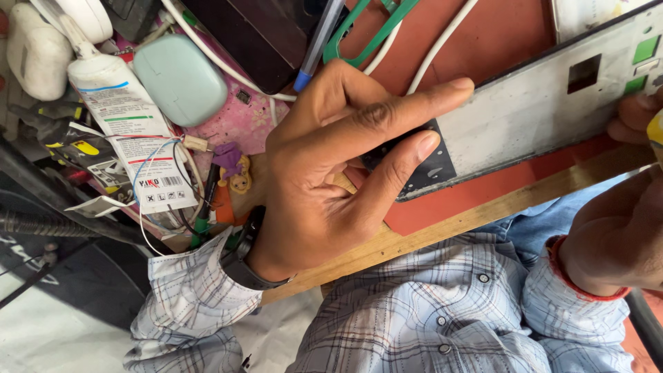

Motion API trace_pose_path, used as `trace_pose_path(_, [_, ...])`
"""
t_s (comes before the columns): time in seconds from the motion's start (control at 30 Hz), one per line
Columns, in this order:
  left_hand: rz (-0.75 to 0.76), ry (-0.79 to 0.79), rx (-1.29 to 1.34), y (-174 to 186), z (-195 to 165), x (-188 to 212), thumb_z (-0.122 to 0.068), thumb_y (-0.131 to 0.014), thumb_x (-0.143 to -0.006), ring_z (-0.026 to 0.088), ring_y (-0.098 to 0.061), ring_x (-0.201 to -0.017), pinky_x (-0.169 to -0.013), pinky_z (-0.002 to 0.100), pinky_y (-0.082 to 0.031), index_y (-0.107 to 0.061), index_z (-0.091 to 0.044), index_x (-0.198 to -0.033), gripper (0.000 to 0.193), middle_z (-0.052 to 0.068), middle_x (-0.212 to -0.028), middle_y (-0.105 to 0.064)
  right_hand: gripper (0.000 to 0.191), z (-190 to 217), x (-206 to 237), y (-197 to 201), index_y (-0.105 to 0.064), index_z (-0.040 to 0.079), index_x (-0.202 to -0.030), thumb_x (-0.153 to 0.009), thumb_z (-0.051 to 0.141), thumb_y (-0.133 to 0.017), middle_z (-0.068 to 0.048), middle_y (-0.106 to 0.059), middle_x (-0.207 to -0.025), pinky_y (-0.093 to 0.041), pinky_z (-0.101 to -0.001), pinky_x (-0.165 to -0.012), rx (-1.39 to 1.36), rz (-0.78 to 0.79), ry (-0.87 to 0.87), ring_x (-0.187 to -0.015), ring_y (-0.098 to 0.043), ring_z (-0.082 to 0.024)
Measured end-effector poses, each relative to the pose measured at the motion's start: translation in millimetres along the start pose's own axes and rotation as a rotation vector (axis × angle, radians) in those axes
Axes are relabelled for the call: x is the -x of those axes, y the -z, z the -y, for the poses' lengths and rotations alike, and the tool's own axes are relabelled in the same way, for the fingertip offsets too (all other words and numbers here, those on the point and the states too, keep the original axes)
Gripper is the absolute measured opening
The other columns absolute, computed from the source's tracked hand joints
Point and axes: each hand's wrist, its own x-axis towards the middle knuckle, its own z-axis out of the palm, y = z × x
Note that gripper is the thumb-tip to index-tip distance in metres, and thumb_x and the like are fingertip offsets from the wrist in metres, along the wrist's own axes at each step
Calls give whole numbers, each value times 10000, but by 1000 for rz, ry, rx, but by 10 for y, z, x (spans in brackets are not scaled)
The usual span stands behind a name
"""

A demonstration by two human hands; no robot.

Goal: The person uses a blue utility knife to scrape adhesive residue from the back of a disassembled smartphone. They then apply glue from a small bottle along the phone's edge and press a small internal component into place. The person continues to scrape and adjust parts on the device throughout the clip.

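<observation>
Pinching the dark end of the long metal panel (pixel 545 103) with my left hand (pixel 331 173), right hand (pixel 632 117) gripping the far end, keeping it steady over the red-topped bench (pixel 483 193).

My pale blue plaid shirt (pixel 428 311) with small buttons, dark wristwatch (pixel 243 261) on my left wrist, red thread band (pixel 573 280) on my right.

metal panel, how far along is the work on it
Done: nothing finished shows. In hand: the left hand pinches the dark end of the long metal panel on the red mat; the right hand steadies its far end. Left: the panel's square cutout remains empty.
</observation>
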Motion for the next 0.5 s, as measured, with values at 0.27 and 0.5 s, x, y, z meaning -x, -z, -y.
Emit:
trace_pose_path(0.27, [6, 30, -28, 31, 53, -29, -9, -751, -1103, 106, -513, -865, -763, 214, -429, -682, -53, -1333, 244, 22, -993, -632, 459, -154, 75, 60, -567, -73, -1350, -1261, 223, -227, -208, -632, -1270, -556, -345, -988, 116, -20, 23, -1127, -659, -293])
trace_pose_path(0.5, [-6, 31, 2, 23, 88, -19, -19, -741, -1109, 101, -511, -886, -747, 211, -413, -656, -65, -1332, 244, 6, -973, -609, 445, -204, 113, -15, -564, -72, -1355, -1258, 215, -238, -207, -631, -1272, -555, -344, -991, 95, -6, 12, -1130, -658, -291])
